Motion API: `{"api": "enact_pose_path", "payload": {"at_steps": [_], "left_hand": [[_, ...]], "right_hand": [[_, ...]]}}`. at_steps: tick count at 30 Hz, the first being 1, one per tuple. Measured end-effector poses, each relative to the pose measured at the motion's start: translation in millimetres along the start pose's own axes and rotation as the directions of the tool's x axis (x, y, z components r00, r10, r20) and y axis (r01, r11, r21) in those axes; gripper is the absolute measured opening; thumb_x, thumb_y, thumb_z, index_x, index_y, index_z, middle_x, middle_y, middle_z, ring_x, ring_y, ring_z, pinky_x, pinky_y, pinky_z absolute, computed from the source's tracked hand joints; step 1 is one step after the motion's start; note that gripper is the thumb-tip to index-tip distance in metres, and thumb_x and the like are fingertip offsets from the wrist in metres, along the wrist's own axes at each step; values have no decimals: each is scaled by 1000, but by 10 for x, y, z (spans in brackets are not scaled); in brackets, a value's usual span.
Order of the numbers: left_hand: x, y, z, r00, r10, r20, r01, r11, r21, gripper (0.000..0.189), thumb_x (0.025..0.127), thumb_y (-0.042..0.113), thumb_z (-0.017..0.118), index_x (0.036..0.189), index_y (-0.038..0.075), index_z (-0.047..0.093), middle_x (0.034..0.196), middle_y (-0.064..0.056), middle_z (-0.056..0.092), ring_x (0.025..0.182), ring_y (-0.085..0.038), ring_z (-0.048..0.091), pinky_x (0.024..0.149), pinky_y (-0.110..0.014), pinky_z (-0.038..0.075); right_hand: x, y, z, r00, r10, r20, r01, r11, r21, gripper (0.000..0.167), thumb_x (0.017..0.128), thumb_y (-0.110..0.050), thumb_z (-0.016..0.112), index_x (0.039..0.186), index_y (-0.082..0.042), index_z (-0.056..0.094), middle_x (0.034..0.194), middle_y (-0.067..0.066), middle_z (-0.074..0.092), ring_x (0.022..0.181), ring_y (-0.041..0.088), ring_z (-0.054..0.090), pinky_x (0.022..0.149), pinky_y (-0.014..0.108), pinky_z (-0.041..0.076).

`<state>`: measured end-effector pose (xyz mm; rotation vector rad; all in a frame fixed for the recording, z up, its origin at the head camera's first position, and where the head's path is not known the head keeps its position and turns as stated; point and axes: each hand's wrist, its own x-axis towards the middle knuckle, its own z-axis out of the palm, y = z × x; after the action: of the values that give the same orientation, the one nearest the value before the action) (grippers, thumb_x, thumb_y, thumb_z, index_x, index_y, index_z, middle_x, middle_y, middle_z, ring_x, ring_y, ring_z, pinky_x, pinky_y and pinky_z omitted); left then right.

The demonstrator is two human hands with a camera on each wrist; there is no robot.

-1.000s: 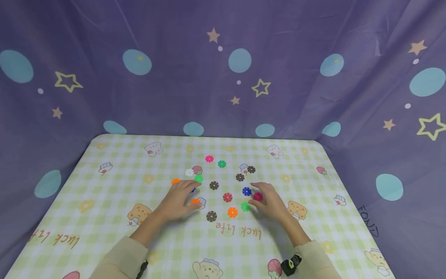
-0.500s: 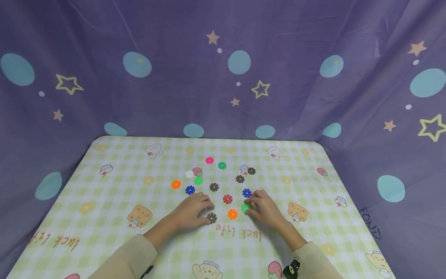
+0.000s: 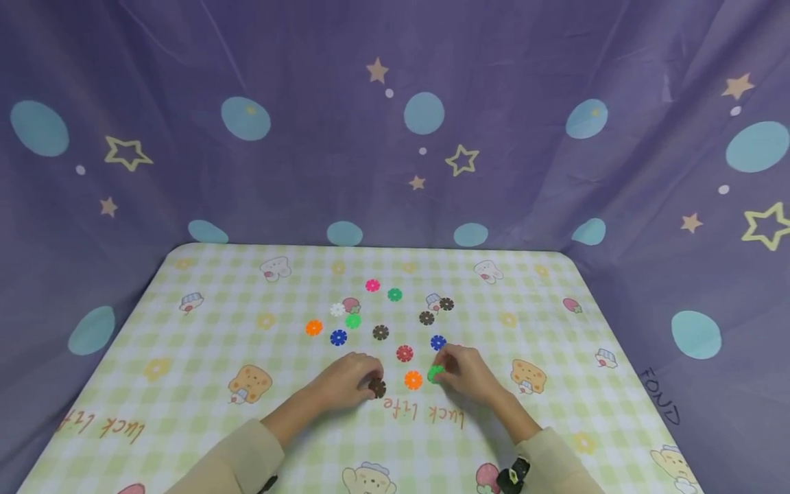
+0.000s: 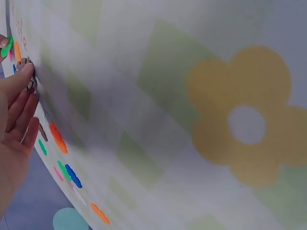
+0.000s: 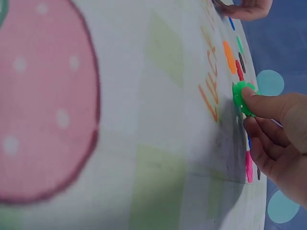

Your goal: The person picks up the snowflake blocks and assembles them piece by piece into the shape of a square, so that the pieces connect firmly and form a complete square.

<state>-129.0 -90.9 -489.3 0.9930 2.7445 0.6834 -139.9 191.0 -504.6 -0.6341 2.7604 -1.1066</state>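
My left hand (image 3: 347, 381) pinches a dark brown snowflake disc (image 3: 379, 389) between thumb and fingers, low over the tablecloth. Across from it, my right hand (image 3: 470, 374) holds a bright green snowflake disc (image 3: 435, 374) by its edge; the right wrist view shows the thumb on the face of this green disc (image 5: 243, 98), which is tilted up. Between the hands lie an orange disc (image 3: 413, 380) and a red disc (image 3: 404, 353). A blue disc (image 3: 437, 342) is just beyond the right fingers. A pink disc (image 5: 249, 166) lies beneath the right hand, hidden in the head view.
Farther back lie more discs: brown (image 3: 380, 333), blue (image 3: 338, 337), orange (image 3: 313, 328), white (image 3: 337, 310), green (image 3: 353, 321) and pink (image 3: 373, 285). Another orange disc (image 4: 58, 138) is by the left hand. A purple curtain (image 3: 524, 171) hangs behind the checked tablecloth (image 3: 185, 357).
My left hand has come toward me and rightward from the orange and blue discs and taken hold of the brown one. The right hand has closed its fingers on the green disc.
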Motion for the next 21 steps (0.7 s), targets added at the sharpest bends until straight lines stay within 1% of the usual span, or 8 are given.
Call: {"api": "enact_pose_path", "payload": {"at_steps": [2,5,9,12,14,18,19,21], "left_hand": [[1,6,3,999,-40,17,41,997,-67,19,78,14,77,91,19,65,85,9,66,78,-4,54,74,-22,52],[1,11,2,995,-99,28,102,978,-179,14,82,11,74,88,20,64,83,10,66,77,-2,56,71,-19,52],[9,11,-8,984,-177,-5,165,925,-341,10,84,8,71,87,17,69,81,8,68,74,-3,58,68,-18,53],[25,2,-14,968,-245,-48,203,883,-422,9,83,7,71,88,15,71,79,5,68,72,-6,57,65,-17,51],[43,-8,-11,954,-290,-78,224,859,-460,9,83,7,72,89,14,72,79,3,68,70,-7,58,63,-17,52],[90,-44,3,916,-380,-129,249,790,-561,10,82,8,74,92,10,74,81,-3,71,70,-8,62,63,-17,54],[103,-52,-1,904,-405,-135,255,766,-590,10,82,8,74,92,9,74,83,-4,72,70,-8,63,63,-17,54],[130,-83,-17,881,-452,-138,266,716,-645,12,82,8,74,94,8,74,85,-7,73,72,-9,65,63,-18,55]], "right_hand": [[3,-2,5,1000,10,9,-11,999,36,18,76,-14,79,89,-16,66,81,-6,66,73,1,56,68,17,52],[8,-1,19,1000,27,2,-27,997,66,16,77,-13,79,89,-16,69,81,-5,67,72,-1,56,66,16,52],[20,-5,43,999,38,-23,-35,993,108,16,76,-13,79,90,-16,72,83,-3,70,73,0,60,68,16,55],[38,-24,62,998,41,-47,-32,985,169,16,76,-12,79,91,-13,72,85,2,72,73,3,63,69,17,56],[52,-42,77,997,55,-60,-41,976,215,17,76,-10,78,92,-11,72,86,5,72,74,5,65,70,17,57],[88,-78,112,991,106,-86,-76,952,298,16,77,-9,78,92,-10,71,88,7,73,75,6,66,72,17,57],[98,-79,124,989,112,-98,-76,946,315,16,77,-8,77,92,-10,71,89,8,73,74,5,66,72,16,57],[104,-182,99,985,129,-118,-81,935,344,16,78,-5,76,92,-7,71,90,11,73,76,10,67,72,16,57]]}}
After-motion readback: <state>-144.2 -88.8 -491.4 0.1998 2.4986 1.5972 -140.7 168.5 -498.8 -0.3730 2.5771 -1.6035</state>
